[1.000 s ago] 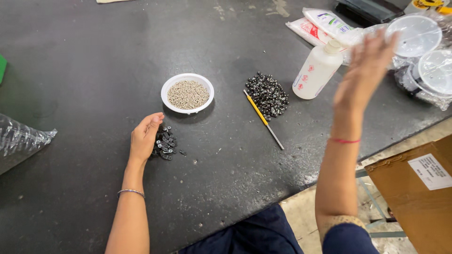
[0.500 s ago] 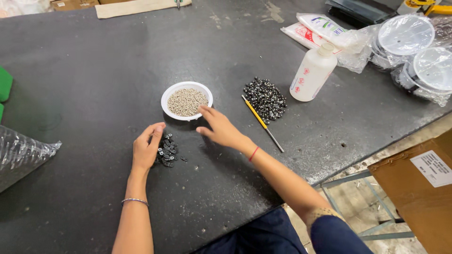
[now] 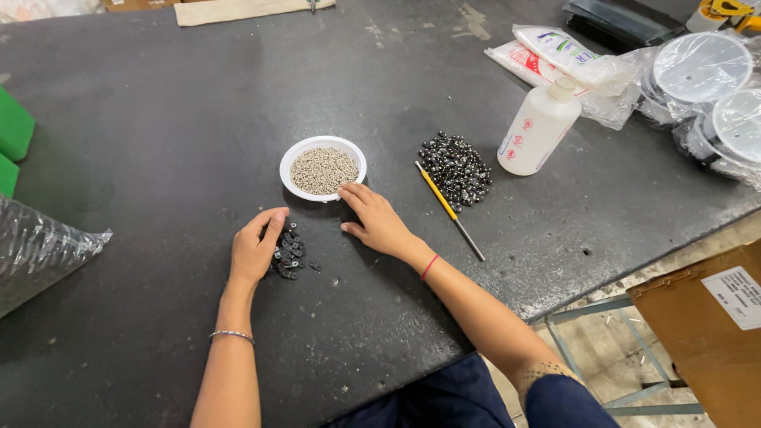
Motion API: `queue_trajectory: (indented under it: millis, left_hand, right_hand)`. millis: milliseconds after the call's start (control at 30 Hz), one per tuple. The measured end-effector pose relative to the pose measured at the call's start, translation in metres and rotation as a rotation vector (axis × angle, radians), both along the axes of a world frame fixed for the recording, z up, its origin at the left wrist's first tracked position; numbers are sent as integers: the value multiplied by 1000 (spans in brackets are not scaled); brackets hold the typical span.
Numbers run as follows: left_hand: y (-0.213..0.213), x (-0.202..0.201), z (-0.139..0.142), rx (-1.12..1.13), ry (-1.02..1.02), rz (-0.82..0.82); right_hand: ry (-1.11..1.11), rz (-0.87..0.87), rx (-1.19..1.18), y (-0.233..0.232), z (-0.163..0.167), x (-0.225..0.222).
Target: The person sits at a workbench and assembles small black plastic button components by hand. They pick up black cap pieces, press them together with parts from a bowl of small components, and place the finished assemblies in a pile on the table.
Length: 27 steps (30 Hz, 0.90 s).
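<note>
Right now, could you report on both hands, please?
Left hand flat beside small dark pile. Right hand empty, fingertips at white dish. Nothing between.

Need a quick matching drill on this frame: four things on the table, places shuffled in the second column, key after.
Things:
1. white bowl of pale grains
2. pile of shiny dark beads
3. white squeeze bottle
4. small heap of dark flat parts

Places:
A. right of the beads, in front of the plastic bags
B. against the left hand
C. at the right hand fingertips
D. beside the yellow-handled tool

Pairs: 1-C, 2-D, 3-A, 4-B
</note>
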<state>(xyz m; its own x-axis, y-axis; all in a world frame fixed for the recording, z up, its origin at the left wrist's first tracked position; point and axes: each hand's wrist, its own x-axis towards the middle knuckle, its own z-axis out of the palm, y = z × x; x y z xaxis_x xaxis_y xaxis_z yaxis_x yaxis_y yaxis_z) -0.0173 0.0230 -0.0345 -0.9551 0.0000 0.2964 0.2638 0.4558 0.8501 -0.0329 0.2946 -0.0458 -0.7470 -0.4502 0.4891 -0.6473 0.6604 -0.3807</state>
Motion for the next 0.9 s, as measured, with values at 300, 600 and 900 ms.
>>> queue_trajectory:
  millis: [300,600,900]
  left_hand:
    - [-1,0,2,37,-10,-38]
    - [-4,-4,-5,78,16,-51]
    - [-9,-5,-6,89,-5,-33]
  right_hand:
    - [45,-33,41,1,5,-13]
    - [-140,-124,-269,23,32,-9]
    - [-968,100,-945,40,40,-56]
